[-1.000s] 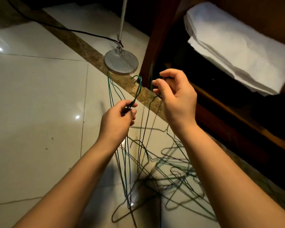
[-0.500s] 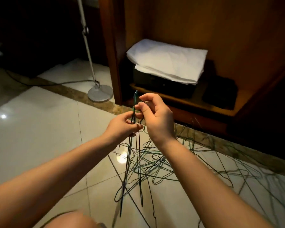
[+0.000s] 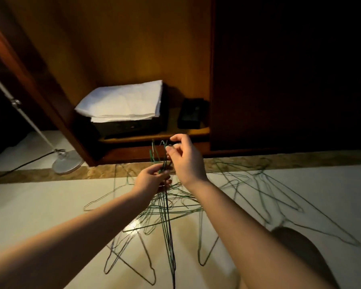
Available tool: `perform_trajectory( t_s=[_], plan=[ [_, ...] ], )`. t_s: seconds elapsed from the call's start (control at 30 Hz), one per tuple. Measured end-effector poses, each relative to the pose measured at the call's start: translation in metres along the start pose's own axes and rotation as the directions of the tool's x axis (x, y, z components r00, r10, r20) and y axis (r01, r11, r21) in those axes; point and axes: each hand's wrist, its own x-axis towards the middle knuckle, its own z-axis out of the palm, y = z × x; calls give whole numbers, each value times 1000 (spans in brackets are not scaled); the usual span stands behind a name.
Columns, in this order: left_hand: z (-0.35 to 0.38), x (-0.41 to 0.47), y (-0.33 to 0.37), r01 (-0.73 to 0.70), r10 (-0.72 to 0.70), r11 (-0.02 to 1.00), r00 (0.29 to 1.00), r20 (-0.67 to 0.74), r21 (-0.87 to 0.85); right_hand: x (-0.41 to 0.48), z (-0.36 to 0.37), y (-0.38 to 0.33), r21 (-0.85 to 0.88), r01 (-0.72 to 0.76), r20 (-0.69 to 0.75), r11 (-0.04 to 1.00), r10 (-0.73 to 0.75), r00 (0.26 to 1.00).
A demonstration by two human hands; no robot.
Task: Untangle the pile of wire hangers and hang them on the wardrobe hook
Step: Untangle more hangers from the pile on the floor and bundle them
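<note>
The left hand [image 3: 152, 180] grips a bunch of green wire hangers [image 3: 167, 226] at the necks, fingers curled round the wires. The right hand [image 3: 188, 161] pinches one hanger hook [image 3: 165, 143] between thumb and forefinger. The bunch hangs down into the pile [image 3: 175, 207] on the floor [image 3: 40, 205], in front of the open wardrobe [image 3: 133, 49].

Risk: when lifted, the lower ends may snag wires in the pile and drag the tangle up with them. The wardrobe hook is not in view.

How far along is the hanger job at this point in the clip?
Done: nothing shows as hung, and no wardrobe hook is in view.
In hand: the left hand grips a bunch of green hangers by the necks, while the right hand pinches at a hook on top.
Left: the tangled pile on the floor and the scattered hangers to its right.
</note>
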Motion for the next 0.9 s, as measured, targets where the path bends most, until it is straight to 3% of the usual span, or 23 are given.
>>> perform_trajectory(
  t_s=[0.13,0.27,0.4,0.47,0.57,0.67,0.9],
  plan=[
    [48,5,-18,15,-20,997,997,70,72,-14,-48,30,-56,-94,43,994,97,994],
    [87,28,-39,-23,-2,988,987,161,153,-9,-105,87,-283,-314,-15,906,323,946],
    [102,60,-64,-109,55,965,974,220,239,-14,-156,181,-365,-651,-122,666,659,743],
    [108,73,-72,-141,76,953,968,238,269,-32,-174,222,-465,-716,-165,521,744,648],
    [119,90,-85,-136,69,955,965,252,264,-72,-187,275,-597,-724,-215,347,800,560],
    [122,98,-103,-82,6,962,960,281,259,-110,-183,316,-707,-660,-241,255,790,564],
    [109,89,-141,-3,-63,969,964,258,247,-154,-146,357,-783,-583,-234,216,767,598]
  ],
)
